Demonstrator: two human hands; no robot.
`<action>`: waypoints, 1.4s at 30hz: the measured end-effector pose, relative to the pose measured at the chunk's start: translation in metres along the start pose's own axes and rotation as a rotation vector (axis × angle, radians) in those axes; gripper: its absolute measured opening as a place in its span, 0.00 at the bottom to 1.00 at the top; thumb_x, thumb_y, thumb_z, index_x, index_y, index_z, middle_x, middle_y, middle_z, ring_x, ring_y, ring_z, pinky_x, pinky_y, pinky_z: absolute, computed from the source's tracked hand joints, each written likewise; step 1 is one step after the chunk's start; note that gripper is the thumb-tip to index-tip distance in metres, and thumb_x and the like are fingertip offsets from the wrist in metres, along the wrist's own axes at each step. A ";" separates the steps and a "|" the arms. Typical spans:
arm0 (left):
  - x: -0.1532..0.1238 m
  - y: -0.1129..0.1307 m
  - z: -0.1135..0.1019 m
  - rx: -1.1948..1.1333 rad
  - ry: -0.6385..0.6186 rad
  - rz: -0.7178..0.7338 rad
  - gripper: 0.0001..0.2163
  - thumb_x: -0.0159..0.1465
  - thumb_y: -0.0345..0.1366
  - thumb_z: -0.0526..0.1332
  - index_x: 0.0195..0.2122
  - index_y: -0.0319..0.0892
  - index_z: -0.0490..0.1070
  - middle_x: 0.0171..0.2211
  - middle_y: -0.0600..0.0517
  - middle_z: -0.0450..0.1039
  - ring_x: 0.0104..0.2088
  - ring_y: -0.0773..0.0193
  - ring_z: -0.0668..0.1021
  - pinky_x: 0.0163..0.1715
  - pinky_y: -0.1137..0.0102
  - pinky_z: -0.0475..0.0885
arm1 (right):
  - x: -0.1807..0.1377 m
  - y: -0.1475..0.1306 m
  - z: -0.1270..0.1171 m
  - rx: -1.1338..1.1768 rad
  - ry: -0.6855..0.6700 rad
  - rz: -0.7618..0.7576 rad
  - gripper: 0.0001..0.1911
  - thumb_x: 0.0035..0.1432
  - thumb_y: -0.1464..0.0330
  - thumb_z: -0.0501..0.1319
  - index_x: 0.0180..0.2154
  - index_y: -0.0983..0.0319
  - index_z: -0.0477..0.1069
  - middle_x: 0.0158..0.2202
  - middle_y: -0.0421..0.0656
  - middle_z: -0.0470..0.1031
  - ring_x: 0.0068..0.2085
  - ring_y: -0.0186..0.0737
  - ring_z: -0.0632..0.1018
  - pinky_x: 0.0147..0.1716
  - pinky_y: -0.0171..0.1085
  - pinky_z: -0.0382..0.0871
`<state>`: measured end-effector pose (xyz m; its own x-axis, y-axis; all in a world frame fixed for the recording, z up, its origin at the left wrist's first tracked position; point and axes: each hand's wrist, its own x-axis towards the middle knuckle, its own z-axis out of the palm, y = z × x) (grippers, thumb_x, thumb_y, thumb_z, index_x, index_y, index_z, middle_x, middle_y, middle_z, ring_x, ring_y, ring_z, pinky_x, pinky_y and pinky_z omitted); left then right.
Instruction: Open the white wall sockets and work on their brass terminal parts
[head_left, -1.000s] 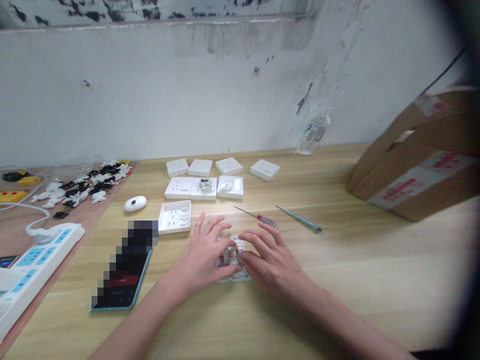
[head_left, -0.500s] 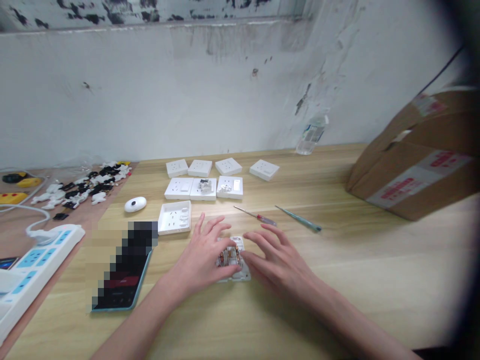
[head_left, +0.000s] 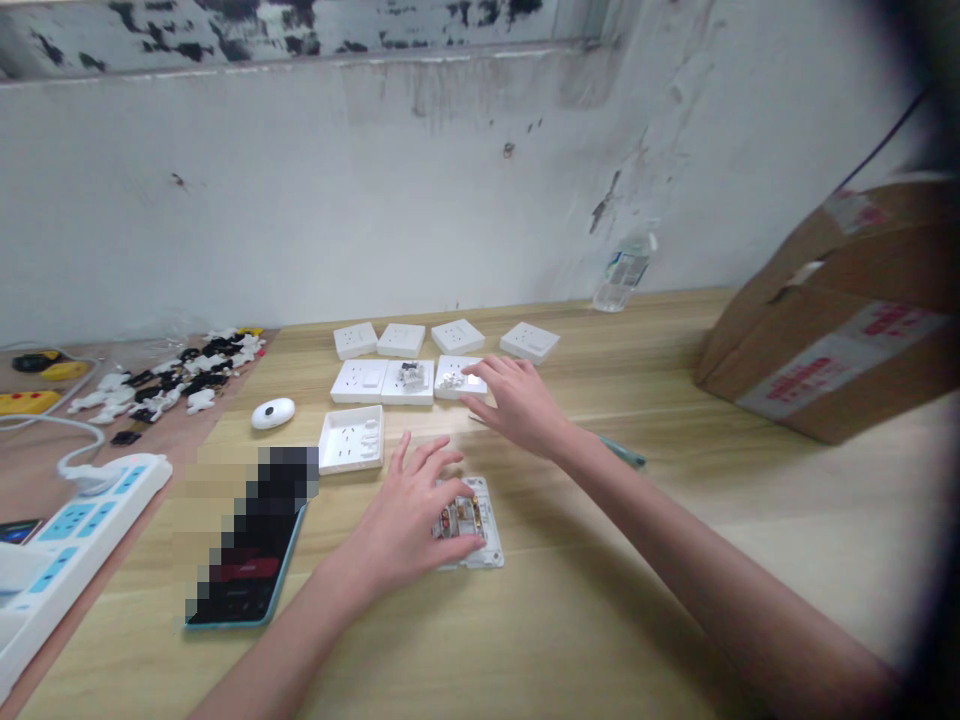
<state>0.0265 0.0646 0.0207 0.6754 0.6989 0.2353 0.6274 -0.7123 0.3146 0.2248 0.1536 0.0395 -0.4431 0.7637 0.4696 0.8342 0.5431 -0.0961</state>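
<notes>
My left hand rests over a white wall-socket base lying on the table, with thumb and fingers gripping it. Copper-coloured contacts show inside the base, partly covered by my fingers. Farther out, my right hand reaches over a white socket panel, fingers apart, close to the small pale parts on top of it. Whether the fingertips touch those parts I cannot tell. Beside that panel sits another, bearing a small heap of clear and dark parts. An open socket cover lies left of the base.
Several socket panels stand in rows at the back. A green screwdriver lies partly behind my right arm. To the left are a phone, a white oval device and a power strip. A cardboard box stands right.
My right hand has left the socket base and moved forward to the panel with small parts, now covering the red-handled screwdriver. My left hand has stayed on the base.
</notes>
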 end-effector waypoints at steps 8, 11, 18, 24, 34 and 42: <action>0.001 -0.001 -0.005 -0.016 0.015 -0.022 0.17 0.57 0.52 0.62 0.43 0.48 0.72 0.54 0.48 0.66 0.61 0.49 0.59 0.61 0.42 0.40 | 0.034 0.004 0.033 0.104 -0.034 0.068 0.08 0.57 0.65 0.61 0.34 0.63 0.74 0.39 0.50 0.73 0.44 0.50 0.71 0.44 0.46 0.57; 0.001 -0.005 -0.012 0.020 0.070 -0.073 0.16 0.59 0.51 0.61 0.43 0.48 0.71 0.54 0.48 0.65 0.61 0.50 0.59 0.61 0.43 0.40 | 0.024 0.003 0.026 0.224 -0.056 0.094 0.10 0.59 0.63 0.59 0.32 0.62 0.74 0.34 0.46 0.74 0.36 0.42 0.73 0.36 0.41 0.62; 0.004 -0.005 -0.017 0.080 0.330 -0.146 0.20 0.60 0.45 0.62 0.52 0.46 0.64 0.51 0.48 0.68 0.57 0.54 0.65 0.61 0.48 0.46 | -0.030 -0.029 -0.010 1.234 -0.315 0.419 0.13 0.52 0.58 0.65 0.32 0.62 0.73 0.28 0.41 0.76 0.29 0.35 0.74 0.29 0.36 0.67; 0.007 0.009 -0.009 0.058 0.467 -0.113 0.15 0.58 0.44 0.65 0.44 0.48 0.70 0.46 0.49 0.70 0.54 0.53 0.68 0.60 0.49 0.49 | -0.056 -0.051 -0.020 1.430 -0.298 0.596 0.15 0.54 0.59 0.64 0.37 0.62 0.66 0.30 0.45 0.79 0.31 0.37 0.78 0.33 0.38 0.70; 0.006 0.010 -0.008 0.019 0.464 -0.021 0.17 0.54 0.43 0.68 0.43 0.46 0.71 0.46 0.49 0.70 0.53 0.52 0.69 0.58 0.49 0.53 | -0.071 -0.056 -0.015 1.548 -0.335 0.523 0.14 0.58 0.58 0.61 0.37 0.62 0.62 0.34 0.46 0.79 0.36 0.39 0.79 0.33 0.38 0.71; 0.006 0.008 -0.007 -0.037 0.324 -0.047 0.16 0.52 0.43 0.67 0.41 0.46 0.72 0.49 0.48 0.68 0.57 0.51 0.65 0.60 0.49 0.48 | -0.062 -0.034 -0.039 1.010 -0.284 0.382 0.17 0.62 0.55 0.54 0.32 0.62 0.69 0.32 0.43 0.75 0.35 0.39 0.75 0.36 0.39 0.67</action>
<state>0.0327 0.0637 0.0310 0.4841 0.7191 0.4986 0.6365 -0.6804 0.3633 0.2369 0.0740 0.0476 -0.3812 0.9231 0.0509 0.3393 0.1909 -0.9211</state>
